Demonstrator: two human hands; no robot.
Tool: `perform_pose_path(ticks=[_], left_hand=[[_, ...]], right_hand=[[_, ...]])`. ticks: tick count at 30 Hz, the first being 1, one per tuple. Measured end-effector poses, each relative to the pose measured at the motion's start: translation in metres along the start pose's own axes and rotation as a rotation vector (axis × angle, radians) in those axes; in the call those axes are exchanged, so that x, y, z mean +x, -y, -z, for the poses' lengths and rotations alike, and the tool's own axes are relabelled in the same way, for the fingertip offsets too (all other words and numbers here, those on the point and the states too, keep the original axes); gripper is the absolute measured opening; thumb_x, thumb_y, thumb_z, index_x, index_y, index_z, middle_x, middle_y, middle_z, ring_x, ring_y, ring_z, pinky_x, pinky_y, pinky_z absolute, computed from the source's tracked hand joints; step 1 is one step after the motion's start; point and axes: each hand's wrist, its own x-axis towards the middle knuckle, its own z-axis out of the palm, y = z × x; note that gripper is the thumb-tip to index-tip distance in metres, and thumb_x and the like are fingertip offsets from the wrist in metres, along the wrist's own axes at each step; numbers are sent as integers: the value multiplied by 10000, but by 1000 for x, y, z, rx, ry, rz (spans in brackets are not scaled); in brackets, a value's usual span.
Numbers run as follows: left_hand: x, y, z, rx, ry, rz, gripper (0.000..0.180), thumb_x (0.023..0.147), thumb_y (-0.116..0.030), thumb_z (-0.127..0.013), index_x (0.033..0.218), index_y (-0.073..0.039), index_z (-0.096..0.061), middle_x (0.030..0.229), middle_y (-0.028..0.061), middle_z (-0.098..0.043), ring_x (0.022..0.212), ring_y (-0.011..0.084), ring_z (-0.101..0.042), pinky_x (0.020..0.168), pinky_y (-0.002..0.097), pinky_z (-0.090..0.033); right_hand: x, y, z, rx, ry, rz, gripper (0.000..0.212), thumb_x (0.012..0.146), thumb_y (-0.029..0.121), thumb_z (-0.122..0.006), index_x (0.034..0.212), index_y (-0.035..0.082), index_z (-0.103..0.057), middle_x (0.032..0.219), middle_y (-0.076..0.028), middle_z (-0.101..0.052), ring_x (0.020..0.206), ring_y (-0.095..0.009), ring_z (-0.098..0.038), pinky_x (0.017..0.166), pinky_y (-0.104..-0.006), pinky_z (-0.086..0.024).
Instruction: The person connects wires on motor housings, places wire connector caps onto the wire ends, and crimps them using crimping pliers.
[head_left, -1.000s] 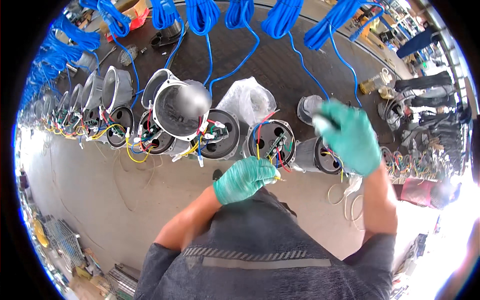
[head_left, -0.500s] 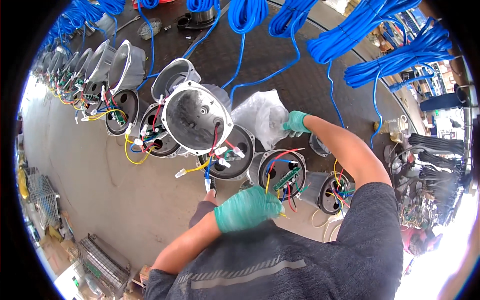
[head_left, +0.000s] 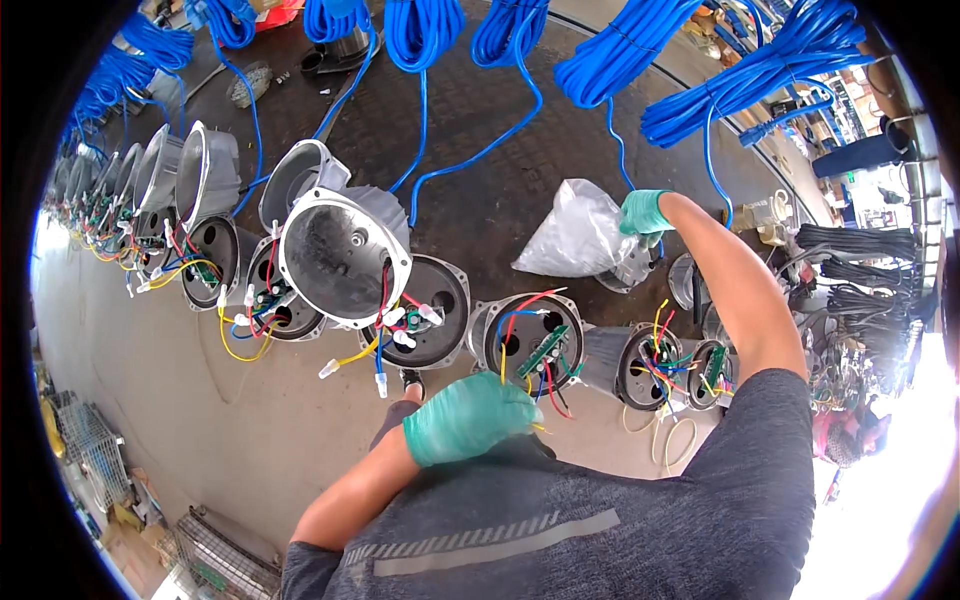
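Observation:
My right hand [head_left: 646, 214], in a green glove, grips the edge of a clear plastic bag [head_left: 568, 234] with pale contents I cannot make out. The bag is over the dark bench, partly in front of a small round metal part [head_left: 628, 272]. My left hand [head_left: 472, 420], gloved too, is closed near my chest on a yellow wire [head_left: 503, 366], whose end sticks out past the fingers. That wire comes from a round grey metal housing [head_left: 490, 340] with a green circuit board [head_left: 545, 352] and loose red, blue and yellow wires.
To the left, an open metal housing [head_left: 340, 255] leans on another, with capped wires hanging from it. A row of similar housings [head_left: 208, 175] runs along the bench edge. Coiled blue cables [head_left: 625, 50] lie across the far side. Wire crates [head_left: 90, 445] stand on the floor [head_left: 150, 340].
My right hand has moved right along the bench, taking the plastic bag away from the housings. My left hand stays by the wired housing. The view has shifted, so the bench appears farther left.

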Motion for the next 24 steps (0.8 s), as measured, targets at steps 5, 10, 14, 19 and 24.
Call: perform_pose_path(ticks=[5, 10, 14, 19, 24], left_hand=[[0, 1, -1, -52, -83, -10, 319, 922, -124, -632, 1231, -159, -707, 1195, 19, -727, 1059, 232, -719, 872, 383, -569], [-3, -4, -2, -35, -51, 44, 334, 921, -130, -637, 1248, -154, -703, 1220, 26, -726, 1056, 235, -717, 891, 379, -572], [-7, -5, -11, -77, -106, 142, 288, 873, -86, -775, 1146, -178, -766, 1146, 13, -765, 996, 285, -719, 859, 425, -585], [-1, -2, -7, -59, -143, 41, 245, 892, -108, -773, 1129, -170, -778, 1122, 8, -772, 973, 295, -713, 842, 424, -580], [-7, 0, -13, -46, -116, 47, 335, 886, -99, -686, 1215, -129, -742, 1255, 66, -739, 1083, 292, -720, 936, 430, -571]], right_hand=[[-6, 24, -15, -171, -219, -199, 288, 933, 250, -714, 988, -33, -721, 1015, -239, -758, 853, -329, -791, 761, -439, -636], [-38, 53, -34, -362, -706, -23, 286, 925, 307, -725, 1054, 52, -705, 1174, -184, -720, 1110, -379, -706, 943, -506, -561], [-13, 59, -46, -490, -367, 140, 297, 925, 256, -696, 1196, 153, -756, 1193, -141, -756, 1086, -373, -723, 918, -499, -569], [23, 53, -63, -549, -377, 112, 321, 934, 287, -708, 1219, 146, -753, 1181, -144, -771, 1072, -375, -740, 914, -474, -579], [31, 38, -55, -491, -388, 123, 376, 942, 219, -699, 1309, 137, -713, 1103, -178, -776, 1028, -388, -747, 887, -477, -580]])
